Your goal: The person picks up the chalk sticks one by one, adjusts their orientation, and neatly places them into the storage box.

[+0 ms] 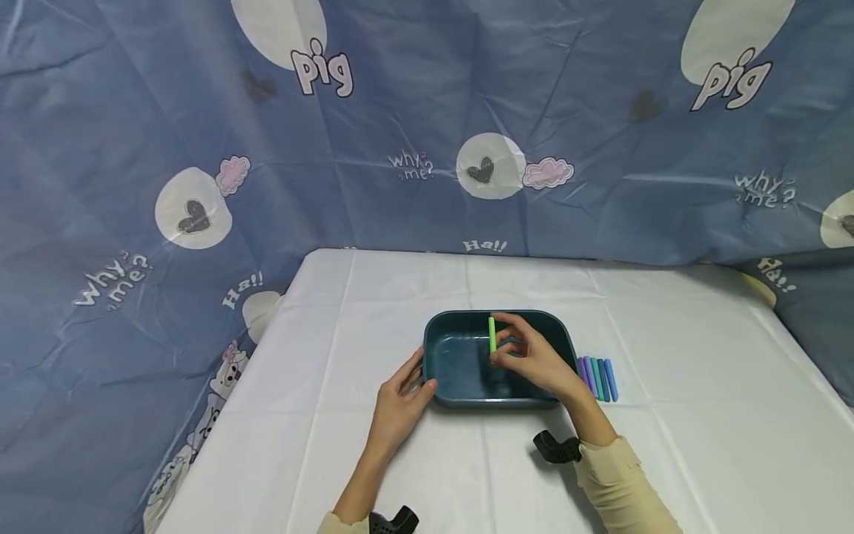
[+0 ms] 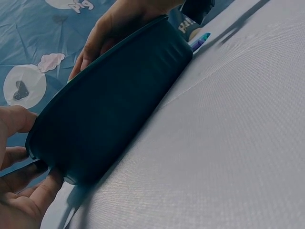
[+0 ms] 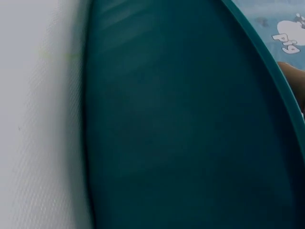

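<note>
A deep teal rectangular dish (image 1: 460, 371) stands on the white cloth in front of the person. The left hand (image 1: 398, 411) holds its left end, thumb at the near corner and fingers along the side; the left wrist view shows these fingers (image 2: 46, 191) against the end wall and rim. Over the dish's inside, the right hand (image 1: 534, 360) pinches a slim bright green stick (image 1: 492, 334) upright between thumb and fingertips. In the right wrist view the dish wall (image 3: 167, 119) fills most of the picture, and the stick is hidden there.
Several purple, green and blue sticks (image 1: 598, 379) lie side by side just right of the dish. A white cloth (image 1: 347, 319) covers the table. Behind it hangs a blue printed curtain (image 1: 400, 208). Black wrist cameras (image 1: 557, 448) sit on both forearms.
</note>
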